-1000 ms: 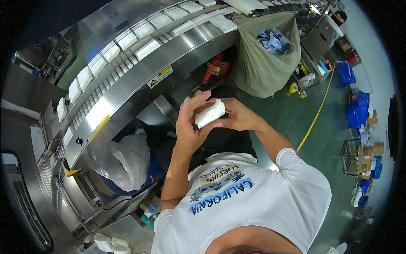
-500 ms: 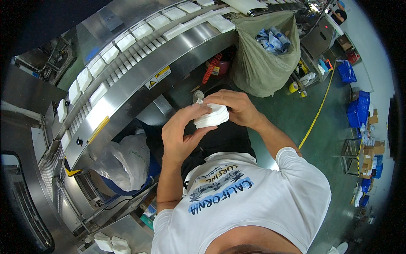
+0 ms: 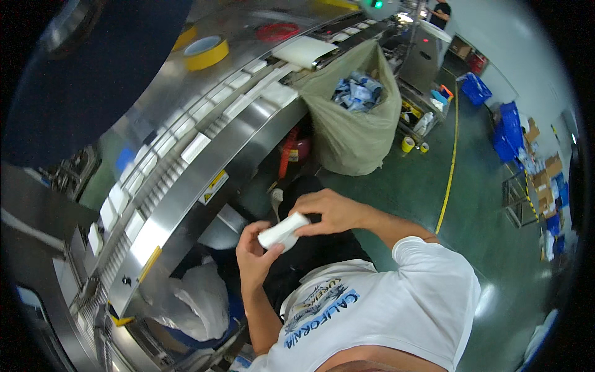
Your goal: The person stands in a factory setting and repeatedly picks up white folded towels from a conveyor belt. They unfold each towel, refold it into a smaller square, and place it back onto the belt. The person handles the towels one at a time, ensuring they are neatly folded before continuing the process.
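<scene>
"Where is the white bundle (image 3: 283, 233) right now?"

"Up in the air between the two hands, above the dark trousers (image 3: 331, 249), well apart from the curved conveyor (image 3: 254, 123)."

"And how are the hands set?"

"Both are pinching it. The left hand (image 3: 253, 251) has the lower left end, thumb on the near side and fingers curled around the far side. The right hand (image 3: 327, 212) grips the upper right end, its thumb along the near edge. Some fingertips are hidden behind, so I cannot tell how hard they press."

"Does it look heavy?"

"I'd judge it light; fingertips alone seem enough to carry it. It looks like soft cloth or paper, so I'd expect it to give when squeezed and bend if held by one end only."

"Slippery?"

"Probably not, as the surface looks dull. If it is layered, though, the sheets could slide over each other. The picture is too blurred there to count any layers."

"So where would you take hold?"

"At both short ends, thumbs on one broad face and fingers flat on the other, pressing just enough to keep it square. It shouldn't break, but a hard pinch at a corner could crease it or fan it open."
</scene>
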The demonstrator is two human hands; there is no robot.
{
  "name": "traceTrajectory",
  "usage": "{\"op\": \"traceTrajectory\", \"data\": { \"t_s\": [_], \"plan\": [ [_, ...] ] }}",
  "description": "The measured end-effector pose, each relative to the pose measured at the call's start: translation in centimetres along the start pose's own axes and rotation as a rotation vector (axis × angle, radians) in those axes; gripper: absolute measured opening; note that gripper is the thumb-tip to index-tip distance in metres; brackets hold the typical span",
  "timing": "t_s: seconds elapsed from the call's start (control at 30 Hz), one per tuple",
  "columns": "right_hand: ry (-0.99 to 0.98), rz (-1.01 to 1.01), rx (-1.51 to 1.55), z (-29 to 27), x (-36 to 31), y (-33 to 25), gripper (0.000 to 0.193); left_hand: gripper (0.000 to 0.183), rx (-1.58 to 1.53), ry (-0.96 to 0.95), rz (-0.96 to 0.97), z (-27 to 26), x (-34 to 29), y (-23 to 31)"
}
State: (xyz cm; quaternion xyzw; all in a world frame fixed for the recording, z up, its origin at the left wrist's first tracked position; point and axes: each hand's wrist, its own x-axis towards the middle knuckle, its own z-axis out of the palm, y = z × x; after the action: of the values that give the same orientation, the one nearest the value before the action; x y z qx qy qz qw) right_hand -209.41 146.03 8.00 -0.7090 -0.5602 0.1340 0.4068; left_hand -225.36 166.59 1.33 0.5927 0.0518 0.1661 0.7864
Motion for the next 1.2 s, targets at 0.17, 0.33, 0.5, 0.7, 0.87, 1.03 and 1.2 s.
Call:
{"op": "traceTrajectory", "data": {
  "t_s": [0.17,0.33,0.5,0.7,0.87,1.03,1.2],
  "plan": [
    [0.029,-0.085,-0.156,0.7,0.1,-0.2,0.038,0.027,-0.052,0.014,0.038,-0.1,-0.1,-1.4],
    [-0.099,0.15,-0.305,1.5,-0.2,0.5,0.042,0.024,0.126,0.148,-0.008,-0.9,-0.5,-3.3],
    [-0.168,0.295,0.028,2.2,0.2,1.6,0.033,0.024,0.088,0.18,-0.013,-0.8,-1.2,-3.0],
    [-0.238,0.334,0.469,4.4,0.8,3.3,0.038,0.024,0.11,0.11,-0.135,-2.6,-2.4,-2.2],
    [-0.147,0.403,0.438,5.4,0.6,2.5,0.036,0.045,0.098,0.168,-0.045,-2.7,-1.8,-3.3],
    [-0.075,0.49,0.556,5.9,0.7,2.8,0.036,0.059,-0.32,0.008,-0.158,-2.2,-2.2,-4.0],
    [-0.054,0.507,0.492,5.2,1.3,2.6,0.036,0.03,-0.054,0.181,-0.156,-2.2,-1.4,-4.3]
  ]
}}
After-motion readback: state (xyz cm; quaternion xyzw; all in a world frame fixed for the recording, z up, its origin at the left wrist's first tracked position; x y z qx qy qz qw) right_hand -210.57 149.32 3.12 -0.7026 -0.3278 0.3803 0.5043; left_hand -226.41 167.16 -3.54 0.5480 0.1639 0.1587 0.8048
